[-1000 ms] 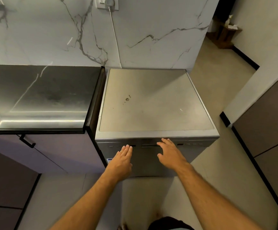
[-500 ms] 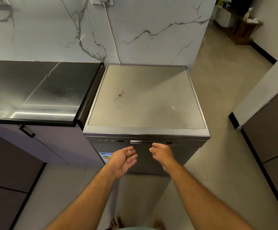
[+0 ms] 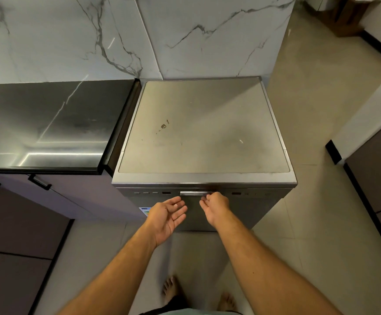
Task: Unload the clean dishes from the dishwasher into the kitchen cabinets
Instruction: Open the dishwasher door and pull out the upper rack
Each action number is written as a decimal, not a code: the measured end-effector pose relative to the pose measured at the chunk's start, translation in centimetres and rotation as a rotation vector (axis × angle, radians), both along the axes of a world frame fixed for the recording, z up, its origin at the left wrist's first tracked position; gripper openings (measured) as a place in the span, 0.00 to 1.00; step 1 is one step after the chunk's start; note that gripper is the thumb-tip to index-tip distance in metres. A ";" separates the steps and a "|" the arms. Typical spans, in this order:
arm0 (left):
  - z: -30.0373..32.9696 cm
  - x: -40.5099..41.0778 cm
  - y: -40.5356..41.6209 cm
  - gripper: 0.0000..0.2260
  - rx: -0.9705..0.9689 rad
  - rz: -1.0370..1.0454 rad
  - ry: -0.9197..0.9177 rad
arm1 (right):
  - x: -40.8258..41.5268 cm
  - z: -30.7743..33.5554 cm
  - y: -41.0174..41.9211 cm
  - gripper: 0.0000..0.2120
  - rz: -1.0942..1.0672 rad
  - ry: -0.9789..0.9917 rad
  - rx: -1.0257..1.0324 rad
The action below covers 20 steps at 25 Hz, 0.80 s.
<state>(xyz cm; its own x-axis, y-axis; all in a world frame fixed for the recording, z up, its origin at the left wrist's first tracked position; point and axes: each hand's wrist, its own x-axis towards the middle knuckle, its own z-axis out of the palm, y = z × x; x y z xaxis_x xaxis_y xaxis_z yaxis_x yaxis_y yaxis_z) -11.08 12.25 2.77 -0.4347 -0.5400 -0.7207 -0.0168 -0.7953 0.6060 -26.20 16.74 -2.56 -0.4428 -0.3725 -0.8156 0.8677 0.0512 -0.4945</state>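
A grey freestanding dishwasher stands against the marble wall with its door closed. Its recessed handle sits in the middle of the control strip. My right hand is at the right end of that handle, fingers curled and hooked into it. My left hand hovers palm up just below the handle, fingers apart, holding nothing. No dishes are visible; the inside of the dishwasher is hidden.
A dark glossy countertop adjoins the dishwasher on the left, with purple lower cabinets and black handles beneath. More cabinet fronts stand at the right. Tiled floor lies around; my bare feet are below.
Both hands turned from palms down on the control strip to palms up; the right hand has curled and hooked into the door handle. The door has stayed closed.
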 end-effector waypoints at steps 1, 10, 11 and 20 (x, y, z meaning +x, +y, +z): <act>-0.2 0.0 -0.4 0.20 0.008 0.008 0.006 | -0.1 -0.2 -0.6 0.11 -0.034 -0.010 0.002; -1.9 0.2 -1.5 0.19 0.109 -0.013 -0.029 | -1.7 -0.4 -0.7 0.11 -0.329 -0.196 -0.235; -2.0 0.2 -1.4 0.19 0.122 -0.005 -0.021 | -1.7 -0.6 -0.6 0.10 -0.328 -0.196 -0.249; -2.1 -1.2 -2.7 0.22 0.156 0.100 0.001 | -0.9 -2.3 -0.6 0.06 -0.351 -0.111 -0.214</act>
